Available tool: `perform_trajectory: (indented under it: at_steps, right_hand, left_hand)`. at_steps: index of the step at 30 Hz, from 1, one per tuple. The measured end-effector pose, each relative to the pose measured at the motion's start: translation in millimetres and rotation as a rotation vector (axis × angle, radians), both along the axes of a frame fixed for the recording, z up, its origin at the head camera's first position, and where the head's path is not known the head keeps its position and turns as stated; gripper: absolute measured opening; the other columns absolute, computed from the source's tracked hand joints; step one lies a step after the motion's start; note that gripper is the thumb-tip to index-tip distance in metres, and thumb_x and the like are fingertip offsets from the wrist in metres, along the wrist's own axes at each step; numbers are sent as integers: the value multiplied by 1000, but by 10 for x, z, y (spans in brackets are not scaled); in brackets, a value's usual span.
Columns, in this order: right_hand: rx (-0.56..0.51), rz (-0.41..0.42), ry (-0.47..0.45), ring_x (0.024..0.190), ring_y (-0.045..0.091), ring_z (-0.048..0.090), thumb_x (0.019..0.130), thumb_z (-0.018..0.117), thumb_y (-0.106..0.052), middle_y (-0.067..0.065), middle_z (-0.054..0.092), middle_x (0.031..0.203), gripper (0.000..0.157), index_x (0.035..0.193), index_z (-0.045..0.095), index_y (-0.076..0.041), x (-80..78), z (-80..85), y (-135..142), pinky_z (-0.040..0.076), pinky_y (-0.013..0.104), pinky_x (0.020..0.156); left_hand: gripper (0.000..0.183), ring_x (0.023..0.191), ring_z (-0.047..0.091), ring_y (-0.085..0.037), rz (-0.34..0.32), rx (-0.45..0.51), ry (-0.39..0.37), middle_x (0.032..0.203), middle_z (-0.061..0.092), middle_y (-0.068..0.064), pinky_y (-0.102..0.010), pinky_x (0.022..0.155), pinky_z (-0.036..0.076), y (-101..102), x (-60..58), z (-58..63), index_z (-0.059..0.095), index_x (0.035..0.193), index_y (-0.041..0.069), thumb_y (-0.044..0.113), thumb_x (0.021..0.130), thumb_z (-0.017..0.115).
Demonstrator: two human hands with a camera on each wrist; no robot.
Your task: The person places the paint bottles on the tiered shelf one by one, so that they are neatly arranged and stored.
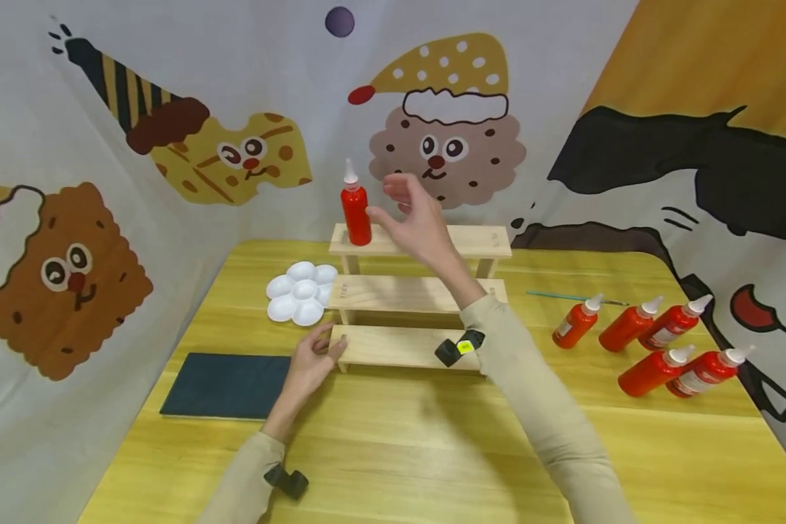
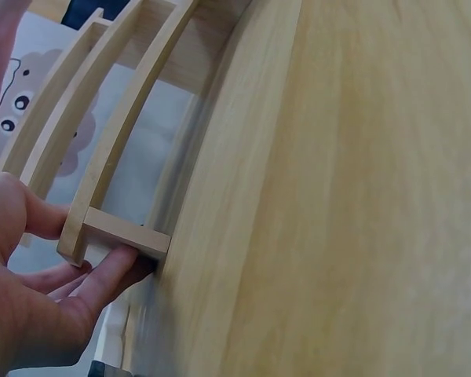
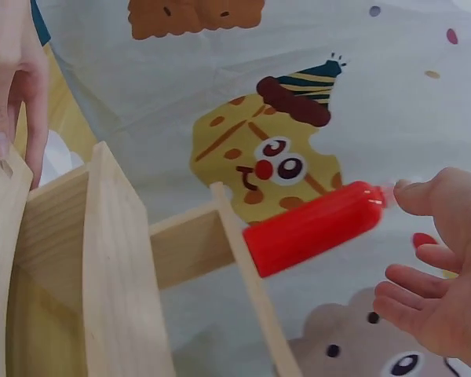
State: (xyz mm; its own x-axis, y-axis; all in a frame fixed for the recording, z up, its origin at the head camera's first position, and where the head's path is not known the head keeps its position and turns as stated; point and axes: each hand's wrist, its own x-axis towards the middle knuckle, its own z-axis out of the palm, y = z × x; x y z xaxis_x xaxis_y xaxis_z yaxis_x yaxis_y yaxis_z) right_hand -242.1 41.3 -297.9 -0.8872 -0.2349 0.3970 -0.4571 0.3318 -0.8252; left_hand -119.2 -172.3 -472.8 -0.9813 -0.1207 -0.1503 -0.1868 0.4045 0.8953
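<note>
A red squeeze bottle with a white nozzle stands upright at the left end of the top step of a three-tier wooden display rack. Just right of it is my right hand, fingers spread in a loose curve and holding nothing. In the right wrist view, the thumb of that hand overlaps the bottle's nozzle. My left hand grips the left end of the lowest step. The left wrist view shows its thumb on top of the board and its fingers against the end support.
Several more red bottles stand at the right, with a thin teal brush behind them. A white flower-shaped palette lies left of the rack, and a dark flat board lies nearer. A cartoon-printed cloth hangs behind the table.
</note>
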Motion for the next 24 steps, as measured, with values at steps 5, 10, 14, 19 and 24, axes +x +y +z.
perform_trajectory:
  at_steps: [5,10,14,19,24]
  right_hand:
    - [-1,-5,48,130,23,57,95,74,-23,11,62,138,54,140,51,-6,71,75,170,45,37,113]
    - [25,-33,93,132,21,56,96,72,-25,9,59,143,55,143,50,-7,161,144,344,46,36,112]
    - [46,-52,106,137,22,52,96,73,-24,10,56,147,59,146,48,-6,255,206,473,44,36,114]
    - [32,-64,140,140,24,50,96,72,-19,13,53,150,58,146,48,-3,393,271,637,39,39,118]
    - [-16,-94,191,139,21,50,96,71,-17,10,55,148,55,145,50,-4,531,299,815,39,38,119]
  left_hand:
    - [56,125,61,-42,7,2,6,134,63,-27,-52,97,55,-13,4,-8,52,148,11,28,98,68]
    - [55,125,62,-42,5,5,13,134,64,-27,-51,96,56,-8,6,-3,52,148,10,28,98,68]
    - [55,125,61,-42,2,7,10,134,63,-28,-51,96,56,-8,12,1,52,148,9,27,99,68]
    - [55,125,62,-42,-4,9,6,135,62,-28,-50,96,56,-12,11,3,51,149,9,27,99,67]
    - [56,124,62,-42,-9,18,3,135,62,-28,-48,94,58,-5,6,8,50,149,8,27,99,67]
